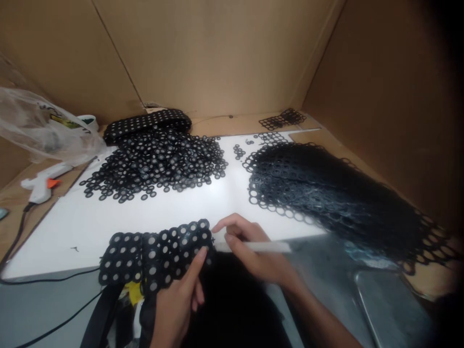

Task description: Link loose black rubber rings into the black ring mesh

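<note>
My left hand grips the near right edge of a black sheet of joined rings that lies over the front edge of the lit white board. My right hand is closed around a thin white stick whose tip meets the sheet's right edge. A loose heap of black rings lies at the back left of the board. A big pile of emptied ring sheets covers the right side.
A glue gun and a clear plastic bag sit at the left. A folded ring sheet and a small ring sheet lie at the back. Cardboard walls enclose the bench. A metal tray is at the near right. Cables run along the left front.
</note>
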`<state>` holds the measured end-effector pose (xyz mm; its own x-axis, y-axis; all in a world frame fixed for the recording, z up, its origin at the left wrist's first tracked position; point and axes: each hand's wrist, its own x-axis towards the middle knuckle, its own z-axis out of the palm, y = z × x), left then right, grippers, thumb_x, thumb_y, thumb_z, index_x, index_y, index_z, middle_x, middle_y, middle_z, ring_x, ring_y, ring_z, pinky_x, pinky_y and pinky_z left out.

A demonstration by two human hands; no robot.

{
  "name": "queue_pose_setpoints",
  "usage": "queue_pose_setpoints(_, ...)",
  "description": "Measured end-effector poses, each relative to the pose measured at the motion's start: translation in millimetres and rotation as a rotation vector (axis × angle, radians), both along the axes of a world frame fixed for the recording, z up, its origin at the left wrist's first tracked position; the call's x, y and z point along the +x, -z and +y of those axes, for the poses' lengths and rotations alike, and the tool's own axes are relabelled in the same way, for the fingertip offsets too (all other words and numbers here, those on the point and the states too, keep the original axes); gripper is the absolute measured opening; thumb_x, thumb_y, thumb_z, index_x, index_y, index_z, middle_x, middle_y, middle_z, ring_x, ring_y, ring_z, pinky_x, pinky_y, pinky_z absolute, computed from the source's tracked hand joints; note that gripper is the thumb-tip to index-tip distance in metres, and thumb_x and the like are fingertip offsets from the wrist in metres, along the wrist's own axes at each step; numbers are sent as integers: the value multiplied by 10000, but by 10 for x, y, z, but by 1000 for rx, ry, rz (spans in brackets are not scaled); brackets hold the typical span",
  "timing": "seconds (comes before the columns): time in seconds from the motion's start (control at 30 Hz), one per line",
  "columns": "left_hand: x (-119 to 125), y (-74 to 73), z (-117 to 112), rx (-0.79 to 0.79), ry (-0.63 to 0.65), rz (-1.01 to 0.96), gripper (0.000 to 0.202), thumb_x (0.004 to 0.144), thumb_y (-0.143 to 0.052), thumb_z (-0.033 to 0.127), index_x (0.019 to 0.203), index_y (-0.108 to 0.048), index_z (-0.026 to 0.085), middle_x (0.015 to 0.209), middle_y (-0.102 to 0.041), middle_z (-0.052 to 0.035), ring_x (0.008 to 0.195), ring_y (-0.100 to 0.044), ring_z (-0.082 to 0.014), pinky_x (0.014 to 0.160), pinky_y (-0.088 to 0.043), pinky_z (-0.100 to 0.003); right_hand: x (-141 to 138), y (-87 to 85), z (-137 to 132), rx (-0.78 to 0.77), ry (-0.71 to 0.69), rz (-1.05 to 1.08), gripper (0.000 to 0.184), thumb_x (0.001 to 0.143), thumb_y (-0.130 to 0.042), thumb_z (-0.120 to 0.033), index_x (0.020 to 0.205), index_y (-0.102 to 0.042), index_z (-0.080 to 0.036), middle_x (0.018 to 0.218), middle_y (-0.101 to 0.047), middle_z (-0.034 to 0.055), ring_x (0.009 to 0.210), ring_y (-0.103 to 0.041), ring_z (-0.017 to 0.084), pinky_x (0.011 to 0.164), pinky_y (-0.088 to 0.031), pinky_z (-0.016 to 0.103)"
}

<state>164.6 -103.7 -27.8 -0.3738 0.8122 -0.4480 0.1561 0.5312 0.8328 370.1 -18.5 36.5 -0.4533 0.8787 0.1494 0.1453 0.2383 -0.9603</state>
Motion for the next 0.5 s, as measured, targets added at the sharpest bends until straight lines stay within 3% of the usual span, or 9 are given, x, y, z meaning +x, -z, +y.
queue_pose_setpoints(0.07, -7, -20, 3, 10, -1, 3, 536, 865, -736, 685, 543, -705, 256, 416, -476, 31, 394, -460, -139, 440, -357, -263, -6, -11, -13, 6, 8, -14, 317, 1029, -491, -73, 1213, -678, -252, 712, -537, -75, 655, -515, 124, 639, -397, 248)
queue_pose_setpoints(0.23, 6, -65, -20, -17, -25, -8, 711, 866, -754, 689, 377, -450, 271, 380, -374, 35, 384, -425, -132, 463, -397, -274, -27, -47, -59, 0, -17, -42, 307, 1039, -491, -87, 1242, -650, -254, 716, -567, -78, 623, -515, 119, 620, -396, 245)
queue_pose_setpoints(0.5, 16, -93, -50, 132, -27, -77, 742, 863, -801, 650, 390, -386, 256, 379, -357, 41, 365, -402, -111, 458, -414, -276, -28, -164, -131, 9, -62, -31, 333, 1027, -499, -76, 1285, -618, -250, 729, -548, -81, 617, -512, 110, 628, -405, 235)
